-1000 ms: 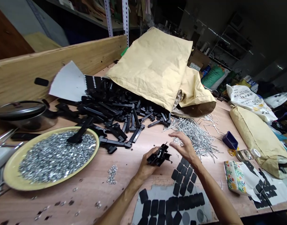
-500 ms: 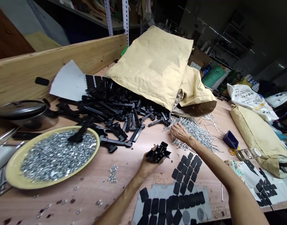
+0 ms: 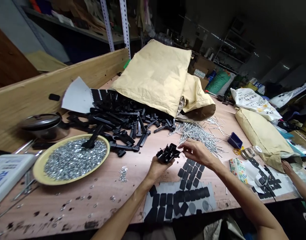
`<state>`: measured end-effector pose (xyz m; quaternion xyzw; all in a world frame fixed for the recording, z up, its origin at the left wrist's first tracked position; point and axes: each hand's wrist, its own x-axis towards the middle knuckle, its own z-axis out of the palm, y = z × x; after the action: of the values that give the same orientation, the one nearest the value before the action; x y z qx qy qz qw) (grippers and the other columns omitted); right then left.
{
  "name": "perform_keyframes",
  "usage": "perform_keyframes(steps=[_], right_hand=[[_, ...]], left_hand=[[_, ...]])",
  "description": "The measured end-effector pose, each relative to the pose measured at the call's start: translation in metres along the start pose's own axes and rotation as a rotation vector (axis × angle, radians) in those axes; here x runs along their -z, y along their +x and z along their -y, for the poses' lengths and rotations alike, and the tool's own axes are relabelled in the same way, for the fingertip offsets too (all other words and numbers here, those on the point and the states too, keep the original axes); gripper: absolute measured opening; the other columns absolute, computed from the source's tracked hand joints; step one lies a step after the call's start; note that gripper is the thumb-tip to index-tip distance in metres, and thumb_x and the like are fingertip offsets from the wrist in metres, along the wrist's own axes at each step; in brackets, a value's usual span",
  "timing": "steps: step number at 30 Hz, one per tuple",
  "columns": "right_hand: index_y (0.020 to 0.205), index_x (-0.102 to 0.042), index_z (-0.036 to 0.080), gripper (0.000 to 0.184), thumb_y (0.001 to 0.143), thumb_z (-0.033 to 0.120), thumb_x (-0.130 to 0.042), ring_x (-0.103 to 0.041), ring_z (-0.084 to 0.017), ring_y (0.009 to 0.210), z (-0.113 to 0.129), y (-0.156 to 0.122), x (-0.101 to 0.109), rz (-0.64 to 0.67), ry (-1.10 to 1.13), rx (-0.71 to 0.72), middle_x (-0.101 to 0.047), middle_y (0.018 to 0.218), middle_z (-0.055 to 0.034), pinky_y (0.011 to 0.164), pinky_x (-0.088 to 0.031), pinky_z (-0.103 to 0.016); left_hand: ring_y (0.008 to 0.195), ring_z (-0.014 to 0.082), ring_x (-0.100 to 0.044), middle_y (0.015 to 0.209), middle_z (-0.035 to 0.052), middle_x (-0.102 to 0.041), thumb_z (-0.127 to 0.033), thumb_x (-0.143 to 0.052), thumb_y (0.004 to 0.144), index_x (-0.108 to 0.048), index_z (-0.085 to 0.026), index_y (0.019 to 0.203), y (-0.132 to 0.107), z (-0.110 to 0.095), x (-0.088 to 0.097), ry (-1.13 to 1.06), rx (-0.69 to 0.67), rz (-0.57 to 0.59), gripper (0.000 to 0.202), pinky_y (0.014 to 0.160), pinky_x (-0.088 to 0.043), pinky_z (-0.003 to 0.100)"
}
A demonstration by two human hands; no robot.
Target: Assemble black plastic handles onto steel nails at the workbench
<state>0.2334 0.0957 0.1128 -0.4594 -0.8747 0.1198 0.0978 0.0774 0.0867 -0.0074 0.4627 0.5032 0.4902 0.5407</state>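
My left hand (image 3: 156,168) is closed around a black plastic part (image 3: 168,153) and holds it just above the wooden table (image 3: 97,186). My right hand (image 3: 196,151) sits right beside that part with its fingertips pinched together; what they pinch is too small to make out. Behind my right hand lies a heap of thin silver pins (image 3: 196,133). Under both hands is a grey sheet of black oval pads (image 3: 179,203).
A pile of black plastic parts (image 3: 117,121) spills from a tan paper sack (image 3: 153,75). A yellow dish of small silver washers (image 3: 72,160) sits at left, a metal pot (image 3: 44,125) behind it. Another person's hand (image 3: 288,166) shows at far right, near another sack (image 3: 264,138).
My right hand reached out to the pin heap, then came back to the black part with its fingers pinched. The camera view shifted, and another person's hand came into view at right.
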Motion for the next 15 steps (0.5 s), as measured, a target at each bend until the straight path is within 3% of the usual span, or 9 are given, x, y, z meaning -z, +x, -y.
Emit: perform_keyframes(steps=[5,10,12,15], right_hand=[[0.108,-0.056,0.019,0.033,0.077,0.008,-0.055,-0.060,-0.014,0.078,0.019,-0.012,0.011,0.008,0.111,0.089,-0.062,0.092,-0.0040,0.069,-0.052,-0.027],[0.124,-0.044,0.023,0.049,0.079,0.030,-0.064,-0.059,-0.020,0.105,0.010,-0.027,0.026,-0.062,0.511,0.051,-0.052,0.124,-0.0103,0.086,-0.052,-0.037],[0.124,-0.043,0.025,0.047,0.082,0.034,-0.061,-0.059,-0.021,0.107,0.004,-0.027,0.018,-0.119,0.688,0.004,-0.049,0.126,-0.0105,0.083,-0.054,-0.037],[0.113,-0.050,0.025,0.029,0.087,0.035,-0.055,-0.061,-0.017,0.102,0.003,-0.018,-0.016,-0.328,0.793,-0.032,-0.052,0.119,-0.0080,0.084,-0.054,-0.035]], left_hand=[[0.058,0.0190,-0.061,0.053,-0.0042,-0.063,-0.022,-0.068,0.051,-0.065,-0.019,0.067,-0.018,-0.016,-0.001,0.096,-0.023,0.013,0.017,0.057,-0.049,0.028],[0.062,0.0193,-0.062,0.058,-0.0001,-0.066,-0.024,-0.072,0.048,-0.066,-0.017,0.064,-0.029,-0.022,0.001,-0.037,0.176,0.101,0.019,0.058,-0.048,0.028],[0.065,0.0189,-0.062,0.063,0.0023,-0.068,-0.025,-0.074,0.047,-0.068,-0.015,0.068,-0.032,-0.022,-0.001,-0.134,0.233,0.138,0.024,0.060,-0.048,0.028],[0.064,0.0169,-0.060,0.064,0.0021,-0.067,-0.021,-0.075,0.045,-0.068,-0.014,0.070,-0.033,-0.017,-0.008,-0.196,0.288,0.160,0.027,0.060,-0.046,0.026]])
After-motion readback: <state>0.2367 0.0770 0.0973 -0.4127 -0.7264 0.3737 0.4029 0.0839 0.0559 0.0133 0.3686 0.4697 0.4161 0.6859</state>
